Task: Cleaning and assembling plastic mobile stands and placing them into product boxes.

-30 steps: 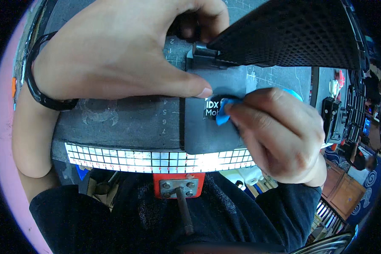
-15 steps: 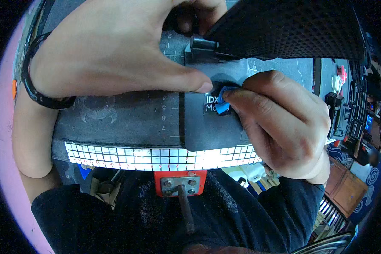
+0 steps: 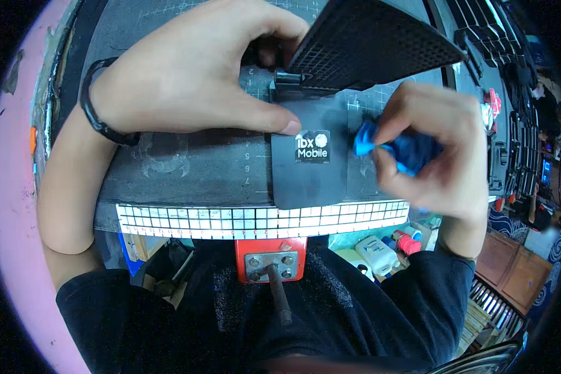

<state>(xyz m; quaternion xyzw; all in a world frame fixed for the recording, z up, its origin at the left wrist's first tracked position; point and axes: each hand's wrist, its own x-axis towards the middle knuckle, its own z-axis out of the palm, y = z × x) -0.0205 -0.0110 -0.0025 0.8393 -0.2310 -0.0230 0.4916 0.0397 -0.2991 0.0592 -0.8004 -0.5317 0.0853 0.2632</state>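
Note:
A flat black plate (image 3: 310,186) with rounded corners lies in front of me on the dark worktop. Near its middle sits a small black label (image 3: 312,148) with white print. At its far end, a cylindrical hinge piece (image 3: 288,78) joins it to a tilted, black textured panel (image 3: 371,53). My left hand (image 3: 193,71) grips this hinged stand; its thumb touches the plate beside the label, its other fingers curl near the hinge, partly hidden. My right hand (image 3: 433,143), smeared by motion, pinches a crumpled blue cloth (image 3: 411,149) just right of the plate.
A white gridded ruler strip (image 3: 262,220) runs along the near edge of the worktop (image 3: 199,168). Below it, a red block (image 3: 271,258) carries a bolted metal plate and rod. Black slatted parts (image 3: 480,25) and a red-and-white item (image 3: 492,103) lie at right.
My right hand has moved right, off the label, taking the blue cloth along; the label now shows fully. The left hand keeps its hold. The whole view has shifted somewhat.

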